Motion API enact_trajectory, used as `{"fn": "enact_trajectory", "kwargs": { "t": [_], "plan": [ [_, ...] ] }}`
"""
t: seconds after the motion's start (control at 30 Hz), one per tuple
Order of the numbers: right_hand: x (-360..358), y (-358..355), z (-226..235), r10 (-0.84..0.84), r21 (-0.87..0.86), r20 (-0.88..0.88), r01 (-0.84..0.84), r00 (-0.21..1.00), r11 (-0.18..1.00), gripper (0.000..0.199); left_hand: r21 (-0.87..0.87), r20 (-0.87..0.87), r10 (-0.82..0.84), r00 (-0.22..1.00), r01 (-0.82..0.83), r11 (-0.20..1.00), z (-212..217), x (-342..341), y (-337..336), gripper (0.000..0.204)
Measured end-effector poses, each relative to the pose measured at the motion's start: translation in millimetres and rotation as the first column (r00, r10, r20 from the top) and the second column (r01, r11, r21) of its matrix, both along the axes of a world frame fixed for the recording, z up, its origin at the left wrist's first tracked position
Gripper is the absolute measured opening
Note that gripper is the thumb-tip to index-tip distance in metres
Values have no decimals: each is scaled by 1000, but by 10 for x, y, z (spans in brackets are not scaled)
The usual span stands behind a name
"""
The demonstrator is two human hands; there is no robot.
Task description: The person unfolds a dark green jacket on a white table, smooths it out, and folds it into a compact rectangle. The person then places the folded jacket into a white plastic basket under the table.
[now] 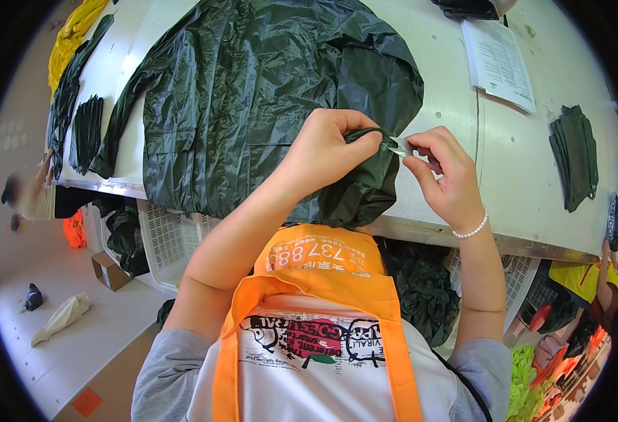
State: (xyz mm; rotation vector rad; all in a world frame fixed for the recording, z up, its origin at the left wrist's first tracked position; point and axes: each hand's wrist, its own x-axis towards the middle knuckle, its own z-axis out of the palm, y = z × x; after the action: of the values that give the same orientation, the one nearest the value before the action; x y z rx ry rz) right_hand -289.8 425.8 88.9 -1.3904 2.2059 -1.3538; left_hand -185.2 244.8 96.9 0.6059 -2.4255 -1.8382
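A dark green, shiny, crinkled jacket (217, 91) lies spread over the light worktable in front of me. My left hand (326, 151) is closed, pinching a fold of the jacket near its right side between thumb and fingers. Close beside that pinch, my right hand (450, 176) grips small silver thread snips (402, 146). Their pointed tips face the pinched cloth; whether the blades touch it I cannot tell. My right fingers hide the rest of the snips.
Printed sheets (497, 63) lie at the back right of the table, folded dark pieces (574, 158) further right. Another dark stack (86, 133) sits left. White plastic crates (168, 243) with dark cloth stand below the table edge (429, 232). Other people (33, 193) are at both sides.
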Motion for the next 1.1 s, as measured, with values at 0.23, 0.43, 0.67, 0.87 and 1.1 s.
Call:
{"fn": "enact_trajectory", "kwargs": {
  "t": [0.23,0.43,0.67,0.87,1.1],
  "plan": [
    [-54,12,19,55,10,24,-55,998,998,20,19,38,-31,999,30,999,48,0,-23,21],
    [-145,26,80,157,64,105,-165,982,984,19,31,40,-62,997,61,998,41,4,-29,21],
    [-185,16,53,194,58,142,-204,971,977,18,18,55,-83,995,82,996,47,0,-43,20],
    [-181,-25,16,203,31,189,-212,961,977,16,-5,50,-58,997,59,998,30,-2,-47,22],
    [-102,-72,-79,148,3,296,-156,944,988,13,25,71,-12,997,11,1000,-12,9,-40,22]
  ]
}}
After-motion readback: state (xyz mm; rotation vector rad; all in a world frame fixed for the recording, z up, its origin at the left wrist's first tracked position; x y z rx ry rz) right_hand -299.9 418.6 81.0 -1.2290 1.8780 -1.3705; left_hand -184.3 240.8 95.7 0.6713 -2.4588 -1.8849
